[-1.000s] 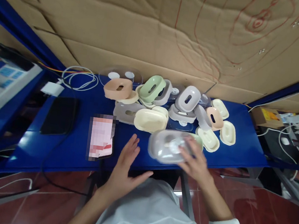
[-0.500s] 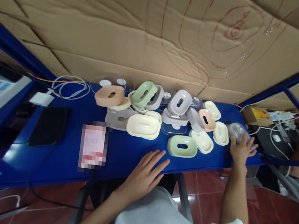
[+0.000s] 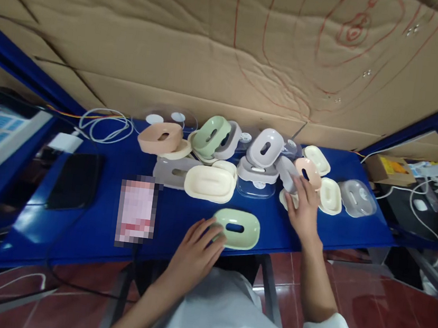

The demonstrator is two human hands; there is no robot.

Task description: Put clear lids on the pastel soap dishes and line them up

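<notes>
A green oval tray with a slot (image 3: pixel 249 231) lies near the table's front edge. My left hand (image 3: pixel 203 244) has its fingertips on the left end of that tray, the fingers slightly bent and apart. Over the right part of the pile, my right hand (image 3: pixel 304 209) reaches with spread fingers, its tips at a grey piece (image 3: pixel 287 173) and a cream piece partly hidden beneath. Beside it are a peach piece (image 3: pixel 308 169) and a cream tray (image 3: pixel 330 196). A clear lid (image 3: pixel 357 198) rests at the far right of the pile.
More pieces stand behind, among them a cream tray (image 3: pixel 209 184), a peach box (image 3: pixel 160 138) and a green box (image 3: pixel 211 137). A black flat device (image 3: pixel 75 181), a blurred pink item (image 3: pixel 137 211) and white cables (image 3: pixel 106 126) lie left. A cardboard box (image 3: pixel 389 170) is at right.
The green tray has moved left and nearer the front edge, and my left hand now touches it. My right hand has left the clear lid and moved left to the pile.
</notes>
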